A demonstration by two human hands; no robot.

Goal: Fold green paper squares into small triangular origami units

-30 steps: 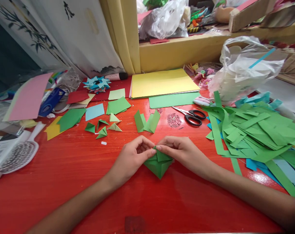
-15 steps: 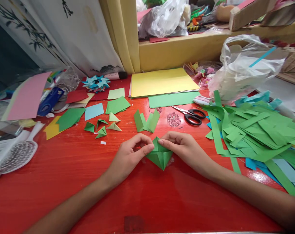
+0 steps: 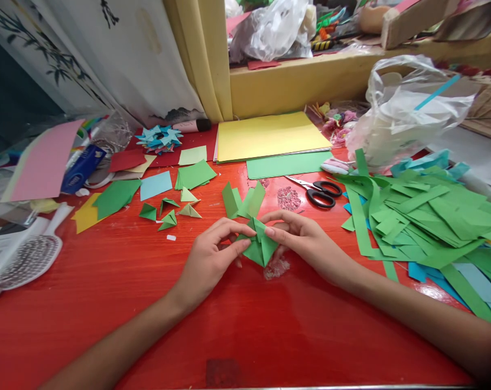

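Observation:
A green folded paper piece (image 3: 263, 250) with a pointed lower corner is held between both hands, over the red table. My left hand (image 3: 216, 250) pinches its left side between thumb and fingers. On the opposite side, my right hand (image 3: 302, 241) grips the upper right edge, thumb on the front face and fingers partly hidden behind. Just beyond the hands stands a creased green paper (image 3: 251, 201) with raised flaps. Several small folded triangles, among them a green triangle (image 3: 168, 220), lie to the left of it.
Black-handled scissors (image 3: 320, 194) lie beyond my right hand. A heap of green paper strips (image 3: 424, 216) covers the right side. Yellow sheets (image 3: 269, 136) and a blue paper ring (image 3: 159, 139) sit at the back. A hairbrush (image 3: 34, 254) lies at the left.
Both hands have shifted the green folded paper slightly up and to the left and tilted it. My right hand's fingers now reach further over and behind it.

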